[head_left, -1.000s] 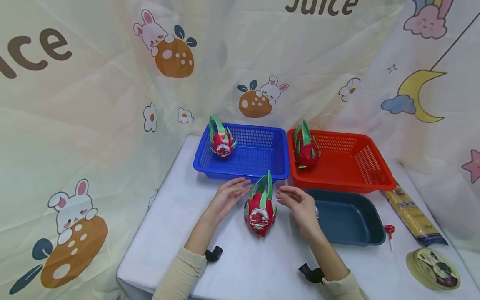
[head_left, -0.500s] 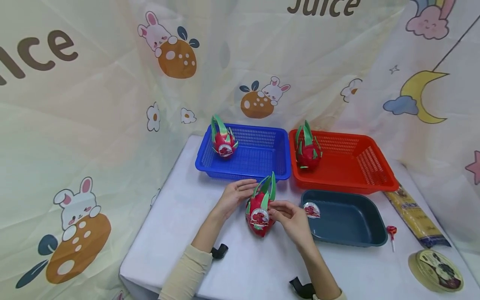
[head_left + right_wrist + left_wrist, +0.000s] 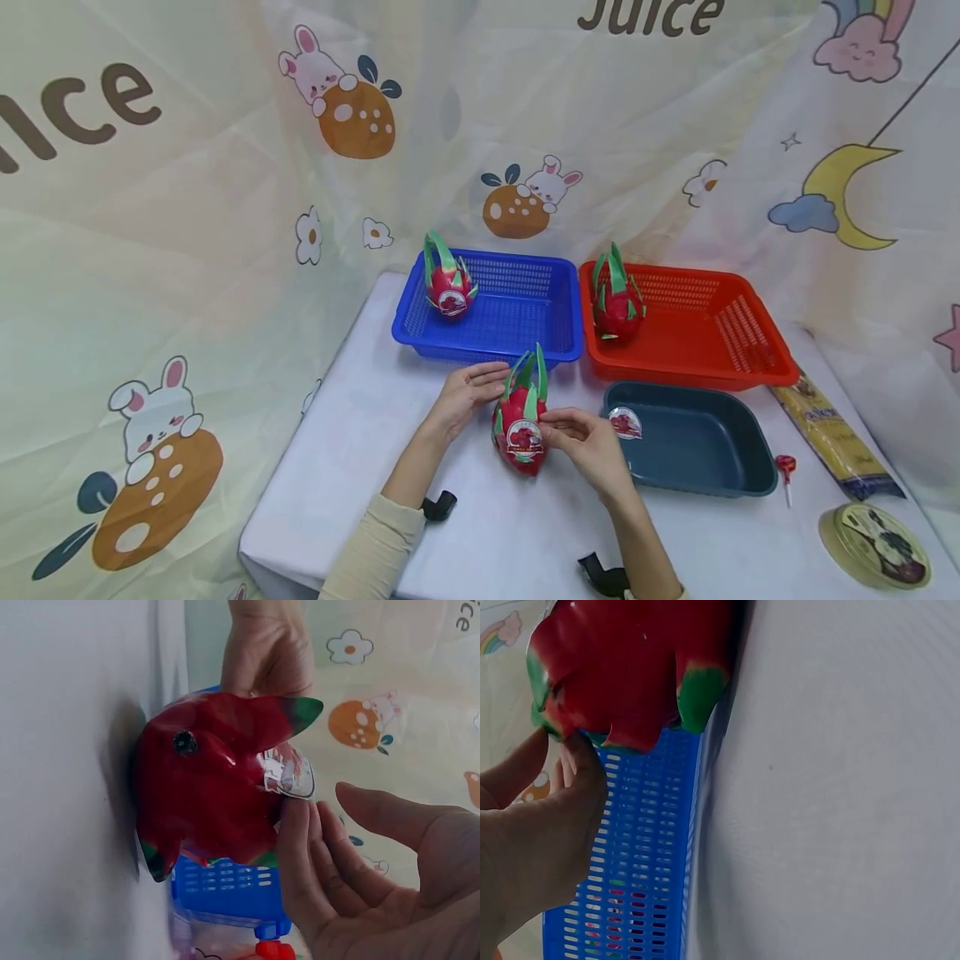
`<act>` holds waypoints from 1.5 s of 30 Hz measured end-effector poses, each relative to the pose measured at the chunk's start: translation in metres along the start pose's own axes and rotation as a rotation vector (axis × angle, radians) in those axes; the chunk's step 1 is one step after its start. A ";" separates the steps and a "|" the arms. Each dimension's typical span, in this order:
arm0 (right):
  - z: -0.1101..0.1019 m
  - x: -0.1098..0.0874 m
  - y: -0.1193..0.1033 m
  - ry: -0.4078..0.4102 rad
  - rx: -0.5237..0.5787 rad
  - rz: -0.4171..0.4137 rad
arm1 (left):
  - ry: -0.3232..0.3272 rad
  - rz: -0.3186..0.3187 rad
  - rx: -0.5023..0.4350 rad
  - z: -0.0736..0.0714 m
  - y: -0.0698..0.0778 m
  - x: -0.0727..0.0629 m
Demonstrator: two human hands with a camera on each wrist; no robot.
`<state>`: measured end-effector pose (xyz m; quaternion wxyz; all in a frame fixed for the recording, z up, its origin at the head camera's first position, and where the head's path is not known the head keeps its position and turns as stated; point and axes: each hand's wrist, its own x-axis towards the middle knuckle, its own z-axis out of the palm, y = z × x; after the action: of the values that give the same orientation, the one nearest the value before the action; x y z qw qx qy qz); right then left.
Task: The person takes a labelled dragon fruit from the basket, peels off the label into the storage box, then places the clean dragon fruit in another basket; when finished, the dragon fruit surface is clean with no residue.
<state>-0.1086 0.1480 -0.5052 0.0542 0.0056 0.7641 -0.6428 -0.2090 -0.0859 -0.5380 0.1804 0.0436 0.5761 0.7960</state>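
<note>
A red dragon fruit (image 3: 519,417) with green leaf tips and a round label (image 3: 524,439) lies on the table between both hands, its long leaves pointing away from me. My left hand (image 3: 467,398) is at its left side near the leaves, fingertips right at the skin. In the left wrist view the thumb and fingers of the left hand (image 3: 544,817) meet the fruit's edge. My right hand (image 3: 587,446) touches the fruit's right side. The right wrist view shows the fingertips of that hand (image 3: 375,877) at the label's edge, with the thumb held apart.
Behind stand a blue basket (image 3: 517,310) and a red basket (image 3: 693,333), each holding a dragon fruit. A dark teal tray (image 3: 697,442) with a round sticker (image 3: 625,422) is at right. Beyond lie a lollipop (image 3: 785,465), a yellow packet (image 3: 836,437) and a round tub (image 3: 877,546).
The right hand has moved left onto the fruit, uncovering the sticker in the tray. The left hand has come closer to the fruit's left side. The fruit has turned slightly.
</note>
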 end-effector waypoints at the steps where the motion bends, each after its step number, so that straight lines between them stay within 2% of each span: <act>1: 0.000 0.000 0.000 0.011 -0.017 -0.001 | -0.003 0.000 0.000 0.000 0.000 0.000; 5: -0.002 0.000 0.003 0.032 -0.038 -0.002 | -0.012 0.005 0.004 0.000 -0.002 0.001; 8: -0.002 0.002 0.005 0.031 -0.001 -0.007 | 0.000 0.003 0.001 0.000 -0.002 0.001; 15: 0.006 0.006 0.010 0.102 0.006 -0.007 | -0.003 -0.003 0.020 -0.001 -0.002 0.000; 20: 0.011 0.007 0.011 0.123 -0.011 0.002 | -0.014 -0.003 0.043 -0.001 -0.004 -0.001; 27: 0.008 0.010 0.010 0.089 0.104 0.031 | 0.022 0.027 0.052 0.004 -0.004 0.000; 35: 0.002 0.010 0.012 0.072 0.224 0.146 | 0.084 -0.007 0.038 0.011 -0.005 0.000; 45: -0.001 0.012 0.015 0.030 0.292 0.186 | 0.117 0.017 0.011 0.012 -0.005 -0.002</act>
<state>-0.1195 0.1509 -0.5212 0.1005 0.0937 0.6596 -0.7390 -0.2023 -0.0743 -0.5379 0.1394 0.0026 0.5897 0.7955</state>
